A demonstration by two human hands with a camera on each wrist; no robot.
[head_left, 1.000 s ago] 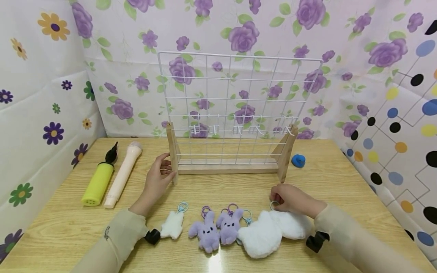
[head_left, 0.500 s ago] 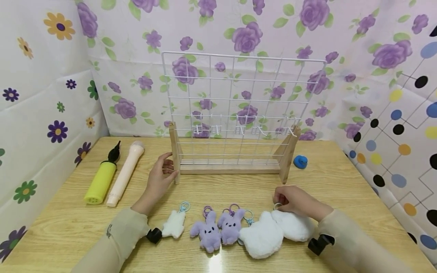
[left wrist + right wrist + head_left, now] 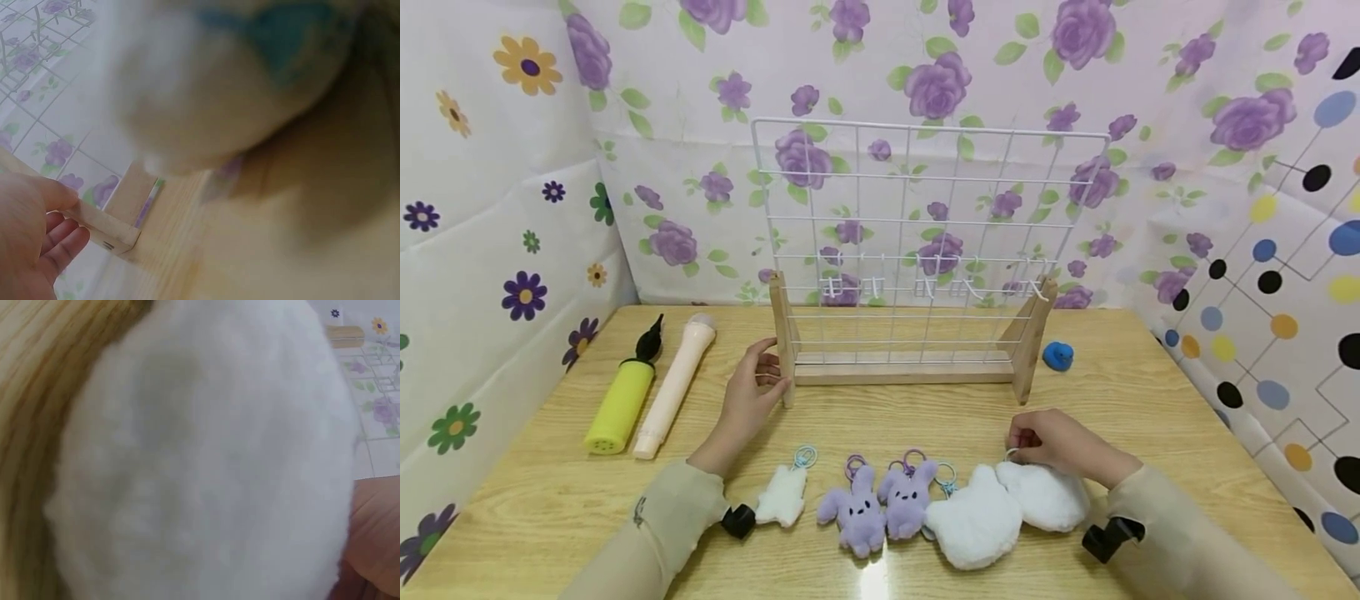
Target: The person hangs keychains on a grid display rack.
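Note:
In the head view my left hand (image 3: 751, 392) holds the left wooden post (image 3: 783, 342) of a white wire grid rack (image 3: 906, 317), thumb on the near side. Small white hooks (image 3: 925, 287) hang in a row on the grid. My right hand (image 3: 1063, 446) pinches the ring of a white plush keychain (image 3: 1048, 500), which lies partly behind a larger white plush (image 3: 977, 521). That plush fills much of the right wrist view and hides the fingertips there. Two purple bunny plush keychains (image 3: 859, 521) and a small white plush keychain (image 3: 782, 496) lie to the left.
A yellow-green hand pump (image 3: 621, 404) with a black nozzle and a pale pink microphone-shaped tube (image 3: 675, 387) lie at the left. Right of the rack sits a small blue rubber duck (image 3: 1057, 356). Flowered and dotted cloths surround the wooden table (image 3: 880, 417).
My right hand has shifted slightly to the right, still at the ring of the white plush keychain. The left hand stays on the post, and the rack has not moved.

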